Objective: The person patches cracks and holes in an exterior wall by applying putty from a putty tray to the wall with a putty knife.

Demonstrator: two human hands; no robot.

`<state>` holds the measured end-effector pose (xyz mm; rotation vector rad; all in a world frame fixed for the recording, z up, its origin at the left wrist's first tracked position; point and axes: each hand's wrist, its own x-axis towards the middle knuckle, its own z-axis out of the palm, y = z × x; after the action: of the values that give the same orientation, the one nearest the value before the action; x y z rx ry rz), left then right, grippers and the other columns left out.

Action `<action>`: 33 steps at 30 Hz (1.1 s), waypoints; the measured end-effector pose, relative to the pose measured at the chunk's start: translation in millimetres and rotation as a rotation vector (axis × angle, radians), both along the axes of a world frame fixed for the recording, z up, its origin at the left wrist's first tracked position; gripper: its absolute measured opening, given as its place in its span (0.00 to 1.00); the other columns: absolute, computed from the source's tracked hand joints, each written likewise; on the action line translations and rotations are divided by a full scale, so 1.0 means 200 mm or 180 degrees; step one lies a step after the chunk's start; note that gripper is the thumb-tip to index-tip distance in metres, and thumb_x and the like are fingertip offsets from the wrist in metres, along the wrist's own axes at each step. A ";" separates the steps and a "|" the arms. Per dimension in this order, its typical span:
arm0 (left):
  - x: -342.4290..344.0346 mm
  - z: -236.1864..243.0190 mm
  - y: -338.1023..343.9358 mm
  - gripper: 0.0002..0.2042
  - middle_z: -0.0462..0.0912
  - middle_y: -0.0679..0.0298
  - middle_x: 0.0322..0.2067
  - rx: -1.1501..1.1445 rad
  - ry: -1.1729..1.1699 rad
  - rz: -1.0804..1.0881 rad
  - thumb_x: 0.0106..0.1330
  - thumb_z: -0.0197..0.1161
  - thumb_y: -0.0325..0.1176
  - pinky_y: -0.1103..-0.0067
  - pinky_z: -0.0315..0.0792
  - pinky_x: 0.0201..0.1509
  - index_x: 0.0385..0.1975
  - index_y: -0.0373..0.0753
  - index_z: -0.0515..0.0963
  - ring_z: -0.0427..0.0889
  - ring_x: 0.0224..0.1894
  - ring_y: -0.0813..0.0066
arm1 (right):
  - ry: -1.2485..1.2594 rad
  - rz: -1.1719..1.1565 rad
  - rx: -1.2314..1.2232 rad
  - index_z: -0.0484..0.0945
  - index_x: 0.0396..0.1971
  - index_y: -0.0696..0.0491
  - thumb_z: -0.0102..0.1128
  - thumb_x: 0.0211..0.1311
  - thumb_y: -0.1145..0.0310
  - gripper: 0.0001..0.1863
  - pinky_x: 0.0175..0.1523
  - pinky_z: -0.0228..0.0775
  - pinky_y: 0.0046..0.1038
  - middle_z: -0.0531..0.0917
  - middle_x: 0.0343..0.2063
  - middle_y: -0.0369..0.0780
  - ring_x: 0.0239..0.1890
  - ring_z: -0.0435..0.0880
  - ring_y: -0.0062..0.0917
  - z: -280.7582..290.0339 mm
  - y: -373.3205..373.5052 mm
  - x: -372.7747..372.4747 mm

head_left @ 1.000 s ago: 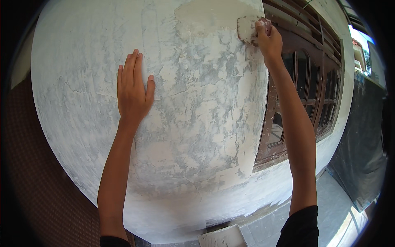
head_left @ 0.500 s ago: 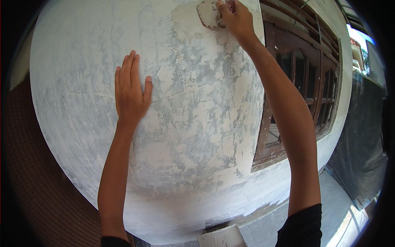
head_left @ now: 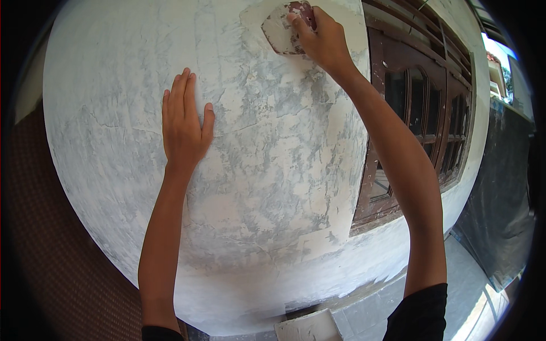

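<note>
My right hand (head_left: 325, 42) grips a putty scraper (head_left: 282, 33) with a dark red body, smeared with pale filler. Its flat face lies against the wall (head_left: 267, 187), high up and left of the window. Around the scraper the wall carries a smooth cream coat; lower down it is patchy white and grey with fine cracks. My left hand (head_left: 186, 125) rests flat on the wall, fingers stretched upward and thumb out to the side, holding nothing.
A brown wooden window (head_left: 421, 96) with glass panes is set in the wall at the right. Below stands a pale, filler-stained container (head_left: 310, 328) near the grey floor (head_left: 369, 315). A dark sheet (head_left: 495, 193) hangs at far right.
The right hand and scraper have moved slightly down along the wall, and more of the scraper shows. The left hand keeps its place on the wall.
</note>
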<state>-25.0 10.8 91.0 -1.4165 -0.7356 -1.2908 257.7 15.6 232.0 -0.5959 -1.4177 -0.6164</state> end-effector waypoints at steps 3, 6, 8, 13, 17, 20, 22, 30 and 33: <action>0.02 0.00 -0.01 0.28 0.65 0.55 0.69 0.0028 -0.0005 0.0020 0.68 0.55 0.32 0.57 0.54 0.75 0.68 0.34 0.63 0.62 0.72 0.58 | 0.1203 0.0024 -0.0025 0.81 0.39 0.63 0.61 0.64 0.51 0.24 0.49 0.75 0.35 0.87 0.36 0.48 0.43 0.87 0.38 0.02 0.06 0.47; 0.06 0.02 -0.03 0.27 0.67 0.53 0.68 0.0104 0.0019 0.0044 0.66 0.56 0.32 0.57 0.56 0.74 0.67 0.32 0.65 0.64 0.72 0.57 | 0.2229 0.0258 -0.0132 0.81 0.44 0.62 0.64 0.63 0.55 0.23 0.50 0.77 0.33 0.87 0.42 0.48 0.46 0.87 0.35 0.03 0.09 0.86; 0.05 0.01 -0.03 0.27 0.67 0.53 0.68 0.0122 0.0036 0.0078 0.66 0.56 0.32 0.57 0.56 0.74 0.66 0.32 0.66 0.64 0.72 0.57 | 0.2700 0.0572 0.0227 0.81 0.43 0.62 0.64 0.64 0.58 0.20 0.48 0.77 0.31 0.87 0.41 0.46 0.42 0.87 0.31 0.01 0.06 0.86; 0.02 -0.01 0.00 0.27 0.67 0.53 0.68 0.0042 0.0060 0.0061 0.66 0.56 0.32 0.58 0.56 0.74 0.66 0.32 0.66 0.64 0.72 0.56 | 0.0600 0.0355 0.0465 0.77 0.36 0.60 0.62 0.68 0.52 0.22 0.40 0.69 0.27 0.80 0.26 0.39 0.30 0.72 0.20 0.01 -0.08 0.11; 0.00 0.01 -0.05 0.29 0.63 0.55 0.71 -0.0049 0.0065 -0.0062 0.68 0.54 0.30 0.57 0.52 0.76 0.70 0.35 0.60 0.61 0.73 0.57 | -0.0194 -0.0146 0.0405 0.77 0.38 0.61 0.63 0.66 0.51 0.23 0.41 0.71 0.32 0.82 0.26 0.47 0.30 0.80 0.31 -0.02 -0.09 0.01; 0.01 0.00 -0.02 0.29 0.63 0.55 0.70 -0.0015 0.0041 -0.0031 0.68 0.54 0.30 0.57 0.52 0.76 0.70 0.35 0.61 0.61 0.73 0.57 | 0.1257 -0.0089 0.0160 0.80 0.37 0.61 0.64 0.64 0.53 0.22 0.43 0.73 0.32 0.85 0.31 0.46 0.33 0.83 0.31 -0.03 0.07 0.46; 0.04 0.00 0.00 0.28 0.67 0.53 0.68 0.0073 0.0016 0.0025 0.66 0.56 0.31 0.57 0.56 0.74 0.67 0.32 0.65 0.64 0.72 0.56 | 0.2107 -0.0050 0.0068 0.81 0.38 0.62 0.64 0.64 0.56 0.21 0.44 0.75 0.32 0.86 0.34 0.46 0.37 0.85 0.31 -0.08 0.11 0.76; 0.00 -0.01 -0.01 0.28 0.63 0.55 0.70 -0.0036 0.0051 -0.0061 0.68 0.55 0.31 0.57 0.53 0.76 0.70 0.35 0.61 0.61 0.73 0.57 | 0.0502 0.0622 0.0739 0.77 0.35 0.61 0.62 0.69 0.52 0.22 0.37 0.68 0.26 0.79 0.24 0.36 0.29 0.72 0.17 -0.09 -0.11 0.02; 0.01 -0.02 -0.03 0.28 0.63 0.55 0.70 -0.0031 0.0055 -0.0085 0.68 0.54 0.31 0.57 0.53 0.76 0.70 0.35 0.61 0.61 0.73 0.57 | -0.0103 0.0055 0.0265 0.76 0.35 0.61 0.63 0.67 0.51 0.23 0.38 0.70 0.31 0.79 0.23 0.46 0.26 0.76 0.31 -0.10 -0.11 -0.11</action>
<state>-22.4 5.5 87.0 -1.4479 -0.7145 -1.2956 235.4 -6.1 211.3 -0.5092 -1.4191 -0.6705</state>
